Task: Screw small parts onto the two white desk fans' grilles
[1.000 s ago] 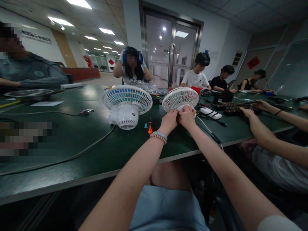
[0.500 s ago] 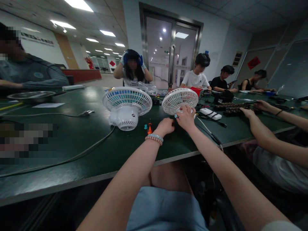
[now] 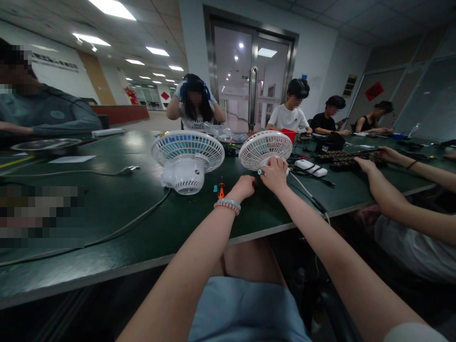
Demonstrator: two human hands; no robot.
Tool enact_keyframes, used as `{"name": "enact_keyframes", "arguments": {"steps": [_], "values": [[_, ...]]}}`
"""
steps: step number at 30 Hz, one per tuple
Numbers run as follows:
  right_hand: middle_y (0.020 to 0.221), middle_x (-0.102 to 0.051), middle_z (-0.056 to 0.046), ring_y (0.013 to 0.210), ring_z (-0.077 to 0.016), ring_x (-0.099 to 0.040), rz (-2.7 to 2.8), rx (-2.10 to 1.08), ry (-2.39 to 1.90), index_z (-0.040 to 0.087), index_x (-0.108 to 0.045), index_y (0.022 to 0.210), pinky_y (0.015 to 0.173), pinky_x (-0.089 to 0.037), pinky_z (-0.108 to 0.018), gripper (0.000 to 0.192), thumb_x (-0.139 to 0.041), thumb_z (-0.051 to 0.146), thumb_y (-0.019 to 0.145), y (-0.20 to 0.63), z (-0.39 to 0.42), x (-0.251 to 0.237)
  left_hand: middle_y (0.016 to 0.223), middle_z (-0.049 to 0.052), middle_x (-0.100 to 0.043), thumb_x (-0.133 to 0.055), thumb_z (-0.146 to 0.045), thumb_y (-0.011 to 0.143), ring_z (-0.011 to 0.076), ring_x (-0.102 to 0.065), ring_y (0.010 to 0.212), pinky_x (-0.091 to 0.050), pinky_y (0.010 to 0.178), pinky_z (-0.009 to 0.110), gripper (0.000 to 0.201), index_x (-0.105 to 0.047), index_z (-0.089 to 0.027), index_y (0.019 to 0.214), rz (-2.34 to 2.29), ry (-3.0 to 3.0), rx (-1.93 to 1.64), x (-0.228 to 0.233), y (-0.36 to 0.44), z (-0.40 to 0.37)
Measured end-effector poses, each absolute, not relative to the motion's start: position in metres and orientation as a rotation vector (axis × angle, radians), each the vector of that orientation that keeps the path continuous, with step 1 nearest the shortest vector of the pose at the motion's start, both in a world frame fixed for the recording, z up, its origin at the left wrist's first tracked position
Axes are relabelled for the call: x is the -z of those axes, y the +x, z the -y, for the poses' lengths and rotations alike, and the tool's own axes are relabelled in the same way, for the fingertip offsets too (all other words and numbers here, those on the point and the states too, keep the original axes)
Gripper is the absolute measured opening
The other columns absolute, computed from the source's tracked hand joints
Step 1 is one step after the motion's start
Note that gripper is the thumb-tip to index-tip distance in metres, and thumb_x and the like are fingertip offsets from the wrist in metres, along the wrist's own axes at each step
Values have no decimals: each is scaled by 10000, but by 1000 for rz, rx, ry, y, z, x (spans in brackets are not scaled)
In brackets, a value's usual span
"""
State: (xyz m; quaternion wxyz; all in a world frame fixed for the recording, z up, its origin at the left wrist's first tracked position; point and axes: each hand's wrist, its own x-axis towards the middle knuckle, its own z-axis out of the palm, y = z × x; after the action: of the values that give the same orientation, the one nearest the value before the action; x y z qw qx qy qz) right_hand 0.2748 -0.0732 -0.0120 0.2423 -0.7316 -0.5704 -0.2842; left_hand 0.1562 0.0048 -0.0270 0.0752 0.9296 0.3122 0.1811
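Note:
Two white fans rest grille-up on the table: a larger fan [image 3: 187,161] left of centre and a smaller fan [image 3: 265,145] on the right. My right hand [image 3: 275,175] curls over the back housing of the smaller fan, largely covering it. A small piece with a light-blue end [image 3: 261,172] pokes out by its fingertips; whether the hand or the fan holds it is unclear. Just left, my left hand [image 3: 245,187] is closed low beside that fan, and its fingertips are hidden. Near my left wrist are an orange-handled tool [image 3: 221,191] with a thin shaft and a small teal piece [image 3: 215,188].
A white power strip [image 3: 310,167] with black cable lies to the right. Beyond it, a co-worker's hands [image 3: 366,164] handle dark strips. A grey cord [image 3: 131,221] trails left from the larger fan. The table edge [image 3: 263,236] runs before me. Several people sit around.
The view has shifted very slightly. Both hands keep nearly the same position by the smaller fan, and the fans stay in place.

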Motion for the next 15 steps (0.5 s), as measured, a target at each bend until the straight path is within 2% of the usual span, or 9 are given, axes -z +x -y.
{"name": "enact_keyframes", "arguments": {"steps": [6,15], "values": [[1087,-470,-103,1026,-273,-306,1567,769,-2013,233,-671,907,834,-209,-425,218,-507,309,787,276,71,14,946,91,-677,-473,-86,736,174,-623,894,-454,848,250,285,-670,-156,931,-961,2834,-531,28,157,-6],[1080,-484,-107,1042,-277,-305,1577,778,-2017,227,-669,901,841,-210,-430,215,-510,318,789,275,71,11,898,124,-680,-444,-102,766,186,-637,847,-463,813,265,259,-667,-136,893,-999,2898,-504,31,158,-10]]}}
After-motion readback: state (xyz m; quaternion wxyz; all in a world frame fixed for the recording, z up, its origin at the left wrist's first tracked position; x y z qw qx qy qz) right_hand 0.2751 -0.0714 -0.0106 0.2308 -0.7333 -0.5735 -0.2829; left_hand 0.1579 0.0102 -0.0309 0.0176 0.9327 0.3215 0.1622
